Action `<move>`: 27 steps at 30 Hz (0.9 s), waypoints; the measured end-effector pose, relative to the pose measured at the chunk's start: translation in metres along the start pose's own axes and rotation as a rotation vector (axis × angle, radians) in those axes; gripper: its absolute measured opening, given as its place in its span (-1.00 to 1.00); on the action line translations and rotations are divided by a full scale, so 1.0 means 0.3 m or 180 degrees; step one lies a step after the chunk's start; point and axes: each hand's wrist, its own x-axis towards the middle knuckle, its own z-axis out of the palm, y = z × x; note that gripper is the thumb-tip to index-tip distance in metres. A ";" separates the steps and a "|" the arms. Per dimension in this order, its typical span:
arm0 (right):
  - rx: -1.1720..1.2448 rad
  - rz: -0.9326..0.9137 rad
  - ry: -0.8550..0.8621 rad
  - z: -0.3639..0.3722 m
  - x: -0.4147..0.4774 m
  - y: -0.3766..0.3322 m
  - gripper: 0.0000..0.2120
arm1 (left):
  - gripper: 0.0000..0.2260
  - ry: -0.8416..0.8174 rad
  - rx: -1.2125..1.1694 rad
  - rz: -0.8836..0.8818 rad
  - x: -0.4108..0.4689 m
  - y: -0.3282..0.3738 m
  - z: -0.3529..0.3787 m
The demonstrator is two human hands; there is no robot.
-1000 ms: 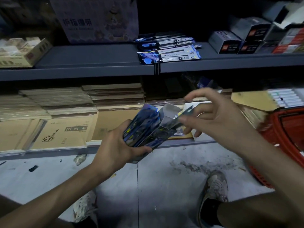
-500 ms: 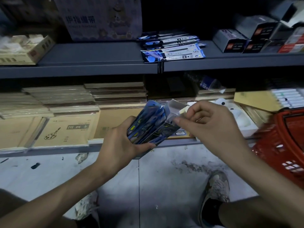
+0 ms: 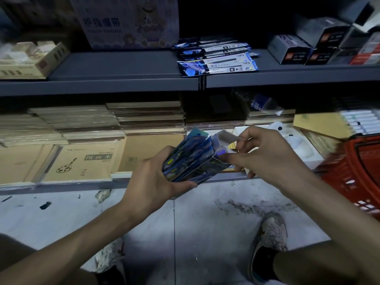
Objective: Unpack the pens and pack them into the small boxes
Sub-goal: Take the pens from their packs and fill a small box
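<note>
Pen packs — fanned bundle clamped in your left hand, thumb curled underneath. Your right hand pinches the small box at the bundle's right edge, flap open.

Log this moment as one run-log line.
left hand: grips pen packs | right hand: pinches small box, flap open | shelf: spare packs

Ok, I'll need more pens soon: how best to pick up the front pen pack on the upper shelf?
Pinch the front pen pack along its near edge, coming from the front. It lies flat, that edge at the lip of the upper shelf, so a thumb likely slips under; other packs crowd its far side.
</note>
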 end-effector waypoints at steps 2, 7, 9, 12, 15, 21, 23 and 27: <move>-0.0260 -0.0300 0.0321 -0.005 -0.009 0.012 -0.66 | -0.46 0.0008 0.0019 -0.0017 0.002 0.001 0.001; -0.0296 -0.1305 0.0975 0.004 -0.061 0.002 -0.67 | -0.39 -0.0078 -0.0296 -0.0210 0.016 -0.034 0.009; -0.0288 -0.1599 0.0916 0.026 -0.064 -0.009 -0.74 | -0.35 -0.0163 -0.0397 -0.0263 0.021 -0.048 0.015; -0.0311 -0.1749 0.0529 0.066 -0.059 -0.017 -0.81 | -0.32 -0.0262 -0.0523 -0.0288 0.025 -0.059 0.028; -0.0476 -0.1880 0.0275 0.101 -0.060 -0.024 -0.77 | -0.33 -0.0320 -0.0561 -0.0321 0.026 -0.059 0.045; -0.0531 -0.1937 0.0246 0.108 -0.040 -0.047 -0.76 | -0.37 -0.0321 -0.0688 -0.0380 0.022 -0.061 0.066; -0.0531 -0.2004 0.0195 0.110 -0.041 -0.059 -0.74 | -0.38 -0.0301 -0.0738 -0.0362 0.022 -0.056 0.059; -0.0779 -0.2216 0.0130 0.111 -0.047 -0.065 -0.73 | -0.38 -0.0332 -0.0734 -0.0332 0.020 -0.042 0.044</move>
